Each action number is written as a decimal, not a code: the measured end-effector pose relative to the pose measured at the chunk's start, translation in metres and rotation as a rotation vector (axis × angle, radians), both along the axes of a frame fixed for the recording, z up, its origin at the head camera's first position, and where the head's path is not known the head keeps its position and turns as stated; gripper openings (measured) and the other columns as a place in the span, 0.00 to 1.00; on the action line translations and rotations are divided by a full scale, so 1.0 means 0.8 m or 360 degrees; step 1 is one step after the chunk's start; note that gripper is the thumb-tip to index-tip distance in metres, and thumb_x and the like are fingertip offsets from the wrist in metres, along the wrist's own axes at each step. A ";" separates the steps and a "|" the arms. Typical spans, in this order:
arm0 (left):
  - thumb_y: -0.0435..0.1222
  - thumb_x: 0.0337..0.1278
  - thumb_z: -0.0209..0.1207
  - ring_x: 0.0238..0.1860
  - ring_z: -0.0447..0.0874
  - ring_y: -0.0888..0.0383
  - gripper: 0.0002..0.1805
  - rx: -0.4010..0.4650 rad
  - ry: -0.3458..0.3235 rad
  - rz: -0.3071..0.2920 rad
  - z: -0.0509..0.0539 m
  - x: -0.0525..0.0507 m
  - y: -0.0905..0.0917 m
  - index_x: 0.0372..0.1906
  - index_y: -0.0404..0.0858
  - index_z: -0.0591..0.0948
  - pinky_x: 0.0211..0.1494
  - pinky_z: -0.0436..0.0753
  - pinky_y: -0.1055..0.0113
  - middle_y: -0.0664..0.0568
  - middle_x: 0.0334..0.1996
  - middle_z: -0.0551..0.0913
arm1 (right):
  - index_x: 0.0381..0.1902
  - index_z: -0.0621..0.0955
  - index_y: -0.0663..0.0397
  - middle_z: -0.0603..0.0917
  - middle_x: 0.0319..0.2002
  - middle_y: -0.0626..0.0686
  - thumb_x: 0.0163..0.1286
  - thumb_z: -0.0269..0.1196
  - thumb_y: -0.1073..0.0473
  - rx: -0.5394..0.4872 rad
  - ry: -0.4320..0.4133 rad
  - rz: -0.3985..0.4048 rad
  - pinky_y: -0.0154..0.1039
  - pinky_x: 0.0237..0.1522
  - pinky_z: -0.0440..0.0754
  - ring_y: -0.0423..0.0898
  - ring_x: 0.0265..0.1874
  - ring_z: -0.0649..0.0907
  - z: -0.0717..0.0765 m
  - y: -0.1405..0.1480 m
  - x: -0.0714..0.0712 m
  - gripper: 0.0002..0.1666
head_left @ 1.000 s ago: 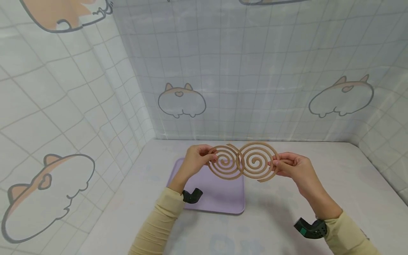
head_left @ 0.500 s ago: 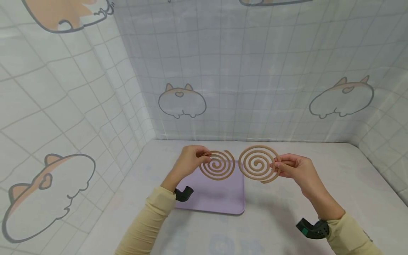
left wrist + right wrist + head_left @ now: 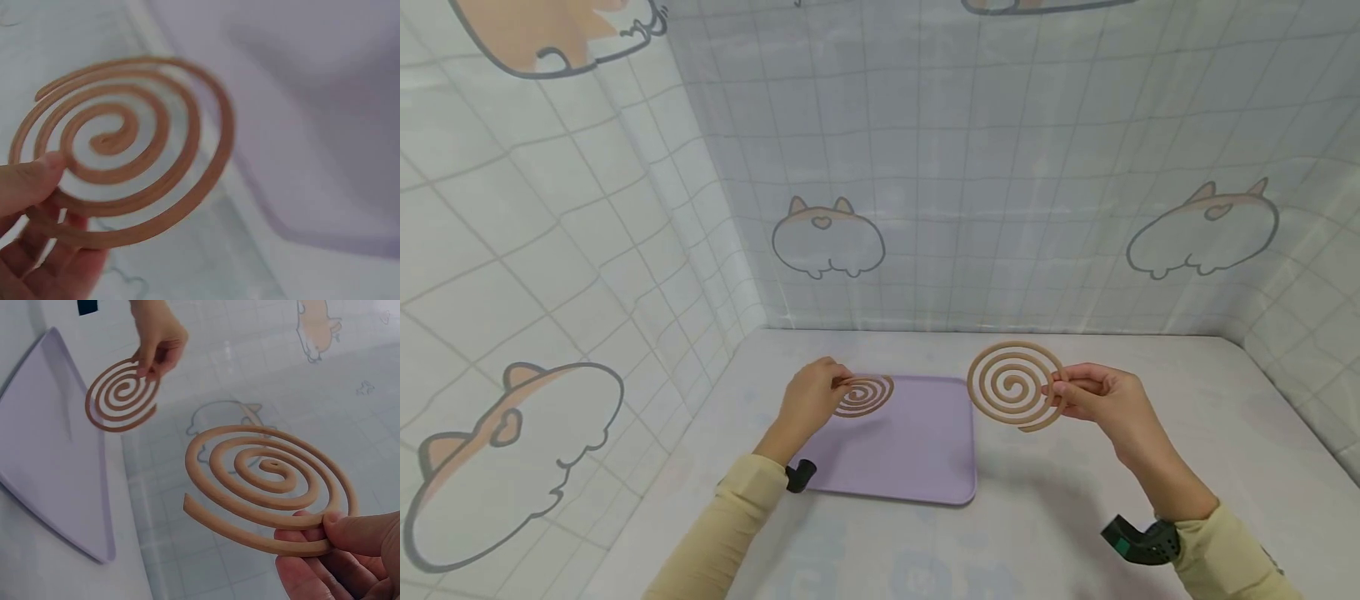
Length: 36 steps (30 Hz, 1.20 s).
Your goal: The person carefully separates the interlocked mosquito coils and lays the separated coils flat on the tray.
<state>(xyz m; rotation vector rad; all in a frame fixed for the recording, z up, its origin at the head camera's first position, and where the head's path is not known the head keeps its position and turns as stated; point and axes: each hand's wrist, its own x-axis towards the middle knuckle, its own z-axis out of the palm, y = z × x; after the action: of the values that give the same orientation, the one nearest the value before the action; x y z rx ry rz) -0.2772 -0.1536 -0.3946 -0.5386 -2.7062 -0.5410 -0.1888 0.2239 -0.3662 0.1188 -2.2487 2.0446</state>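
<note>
My left hand pinches a brown mosquito coil by its outer rings, thumb on one face and fingers behind. In the head view this coil hangs tilted over the left back part of a lilac tray. To the right of the tray, my right hand grips a second mosquito coil at its right edge, thumb on top and fingers beneath. Both spirals are in the air, apart from each other. The right wrist view also shows the left hand and its coil beyond the tray.
The tray lies flat on a white table. A curtain-like backdrop with grid lines and cartoon corgis rises behind and at both sides. Each wrist wears a dark camera mount, such as the right mount.
The coils overlapped in the head view a second ago and now stand apart. My left hand has moved left and tilted its coil flatter; the right hand has shifted slightly right.
</note>
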 end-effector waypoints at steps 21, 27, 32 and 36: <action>0.37 0.36 0.72 0.28 0.75 0.57 0.13 -0.0309 0.0429 -0.0097 -0.084 0.003 -0.035 0.27 0.40 0.79 0.22 0.76 0.64 0.53 0.28 0.74 | 0.38 0.79 0.63 0.86 0.29 0.47 0.62 0.63 0.63 -0.0053 0.0045 0.0030 0.34 0.32 0.82 0.39 0.29 0.85 -0.004 0.002 0.001 0.09; 0.41 0.37 0.71 0.29 0.75 0.54 0.12 -0.0395 0.0343 -0.0100 -0.092 0.013 -0.031 0.27 0.41 0.81 0.22 0.77 0.61 0.53 0.27 0.75 | 0.38 0.79 0.63 0.86 0.30 0.48 0.62 0.62 0.65 -0.0095 0.0073 0.0063 0.34 0.32 0.82 0.40 0.29 0.85 -0.005 0.003 0.002 0.07; 0.40 0.38 0.71 0.35 0.78 0.55 0.11 -0.0438 0.0223 -0.0116 -0.097 0.018 -0.028 0.21 0.45 0.78 0.27 0.78 0.61 0.55 0.30 0.79 | 0.38 0.79 0.63 0.86 0.29 0.47 0.62 0.63 0.64 -0.0057 0.0063 0.0039 0.34 0.32 0.82 0.40 0.29 0.85 -0.006 0.002 0.002 0.08; 0.39 0.34 0.72 0.32 0.76 0.59 0.17 -0.0504 0.0141 -0.0121 -0.101 0.020 -0.028 0.16 0.48 0.72 0.25 0.76 0.64 0.59 0.23 0.74 | 0.38 0.80 0.62 0.86 0.29 0.45 0.61 0.64 0.63 -0.0006 0.0032 0.0002 0.35 0.32 0.82 0.39 0.28 0.84 -0.006 0.001 0.001 0.09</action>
<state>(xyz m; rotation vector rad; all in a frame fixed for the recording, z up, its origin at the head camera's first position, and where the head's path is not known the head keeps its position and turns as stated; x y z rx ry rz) -0.2614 -0.1756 -0.4755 -0.7299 -2.7081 -0.1011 -0.1879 0.2249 -0.3712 0.1400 -2.2336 2.0385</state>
